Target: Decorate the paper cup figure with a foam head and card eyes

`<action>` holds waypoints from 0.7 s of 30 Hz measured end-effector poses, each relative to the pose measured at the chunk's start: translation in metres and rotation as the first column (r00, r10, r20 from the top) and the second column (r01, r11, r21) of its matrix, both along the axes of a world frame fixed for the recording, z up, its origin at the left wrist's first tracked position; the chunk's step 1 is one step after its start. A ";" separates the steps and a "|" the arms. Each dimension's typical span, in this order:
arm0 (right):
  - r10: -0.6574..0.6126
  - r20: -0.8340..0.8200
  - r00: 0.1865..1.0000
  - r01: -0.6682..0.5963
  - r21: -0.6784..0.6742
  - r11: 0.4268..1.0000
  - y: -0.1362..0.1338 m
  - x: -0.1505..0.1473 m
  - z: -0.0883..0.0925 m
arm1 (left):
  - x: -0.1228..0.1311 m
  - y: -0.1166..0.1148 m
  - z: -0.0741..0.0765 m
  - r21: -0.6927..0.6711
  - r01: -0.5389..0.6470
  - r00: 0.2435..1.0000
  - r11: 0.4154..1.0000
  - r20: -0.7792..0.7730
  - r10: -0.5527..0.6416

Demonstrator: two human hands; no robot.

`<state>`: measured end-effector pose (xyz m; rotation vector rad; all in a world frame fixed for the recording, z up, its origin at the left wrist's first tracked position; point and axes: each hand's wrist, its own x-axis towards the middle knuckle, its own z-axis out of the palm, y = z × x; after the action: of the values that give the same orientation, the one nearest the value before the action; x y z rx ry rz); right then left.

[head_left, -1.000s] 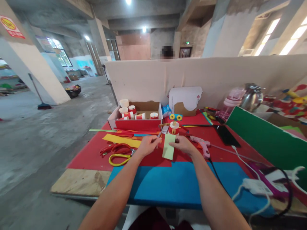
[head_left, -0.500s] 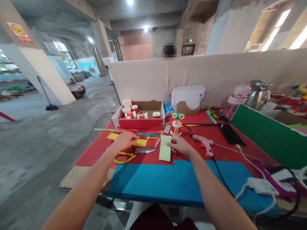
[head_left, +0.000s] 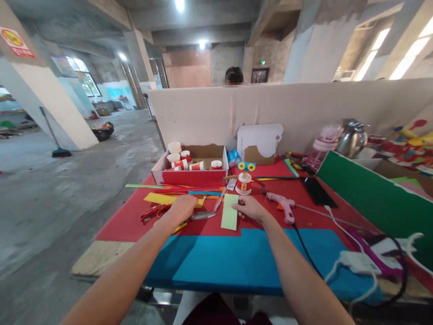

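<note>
My right hand (head_left: 249,208) pinches the right edge of a pale green paper strip (head_left: 229,216), which lies over the red sheet. Over the yellow-handled scissors (head_left: 204,215) and a yellow paper strip (head_left: 158,198) is my left hand (head_left: 184,210), its fingers bent downward and mostly hidden. Red-handled scissors (head_left: 150,213) lie left of that hand. Between the hands rests a clear pen-like tool (head_left: 219,201). A small cup figure (head_left: 244,185) with yellow ring eyes stands behind the green strip.
An open box (head_left: 192,177) of paper cups stands at the back left. To the right are a pink glue gun (head_left: 286,207), a black phone (head_left: 318,192), a green-sided box (head_left: 365,205) and white cables. A person's head shows beyond the partition (head_left: 203,108).
The view has shifted slightly. My left hand has moved nearer over the yellow-handled scissors, uncovering the red-handled ones. My right hand still holds the green strip.
</note>
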<state>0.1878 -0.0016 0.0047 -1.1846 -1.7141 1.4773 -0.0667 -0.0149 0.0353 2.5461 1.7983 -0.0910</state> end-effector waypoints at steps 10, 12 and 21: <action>0.018 0.022 1.000 -0.017 -0.032 0.999 -0.006 0.000 0.006 | 0.009 -0.006 0.009 0.057 -0.099 0.987 0.993 -0.123 0.105; 0.027 0.025 0.999 -0.026 -0.042 0.999 -0.006 0.001 0.006 | 0.007 -0.008 0.008 0.100 -0.094 0.987 0.991 -0.117 0.106; 0.042 0.046 0.998 -0.039 -0.062 0.997 -0.006 0.001 0.007 | 0.005 -0.012 0.003 0.165 -0.065 0.994 0.984 -0.077 0.079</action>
<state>0.1885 -0.0074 0.0122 -1.2323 -1.7458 1.5471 -0.0620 -0.0267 0.0378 2.6170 2.0053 -0.0528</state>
